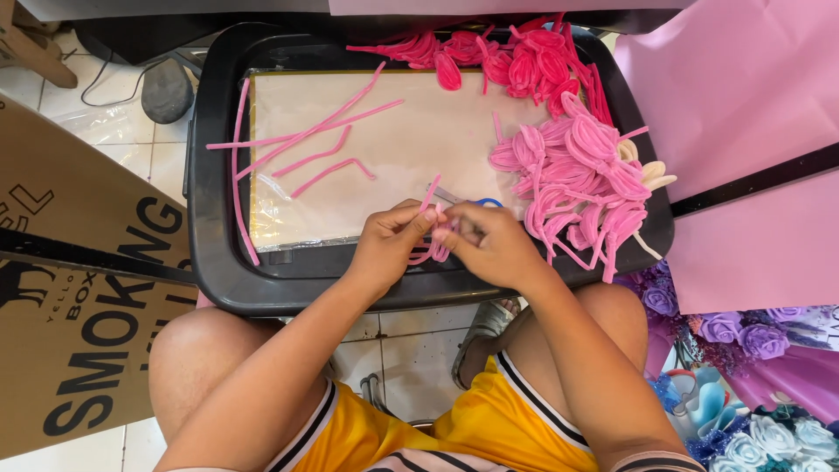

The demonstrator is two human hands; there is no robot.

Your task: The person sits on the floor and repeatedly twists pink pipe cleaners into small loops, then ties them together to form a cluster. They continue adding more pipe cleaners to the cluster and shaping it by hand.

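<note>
At the near edge of the black tray (210, 175), both hands meet over a pink pipe cleaner (434, 249) bent into loops. Left hand (389, 245): grip closed, thumb and forefinger pinching the cleaner's upright end, apparently to steady it. Right hand (494, 245): grip closed on the same cleaner from the other side, fingertips curled in, likely shaping or twisting the loop; the part under the fingers is hidden. Cleaner is held just above the tray's near rim, close to the body, where both hands can work it. Just beyond the hands, on the tray's pale plastic-wrapped board (393, 131), lie scissors with blue handles (485, 203), partly hidden by the right hand. Toward the tray's right side sits a heap of finished light-pink loops (577, 175); at the far right corner, a heap of darker pink loops (524, 61). Straight pink cleaners (306, 140) lie on the board's left part, apart from the shaped ones. Left of the tray: a cardboard box (79, 288). Right of the tray: pink paper sheets (743, 105), with artificial purple and blue flowers (752, 385) nearer the person.
</note>
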